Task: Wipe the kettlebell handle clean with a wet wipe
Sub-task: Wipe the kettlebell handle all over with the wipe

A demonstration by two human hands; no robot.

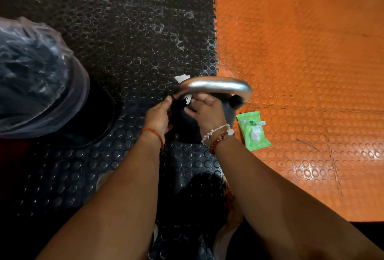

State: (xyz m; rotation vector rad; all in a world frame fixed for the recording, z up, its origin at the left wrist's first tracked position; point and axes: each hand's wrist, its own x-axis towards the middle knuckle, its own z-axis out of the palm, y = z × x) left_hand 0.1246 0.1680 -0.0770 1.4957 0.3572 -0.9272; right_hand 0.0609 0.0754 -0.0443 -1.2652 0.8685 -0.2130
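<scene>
Left hand [159, 114] gripping handle [214, 86], right hand [206, 114] pinching wipe [183, 78] near seam [215, 56]

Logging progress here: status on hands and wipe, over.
Right hand pinches wet wipe, wrapped on handle near its left end. Left hand alongside, grip unclear. Nothing blocking.

One head-worn view (wide-angle) looks down, seemingly almost vertically, close over the kettlebell [214, 85].

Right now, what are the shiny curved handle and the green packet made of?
The silver curved kettlebell handle looks like smooth polished metal: it shines with bright glare. The green wipes packet looks like thin plastic film, probably: it is crinkled.
</scene>
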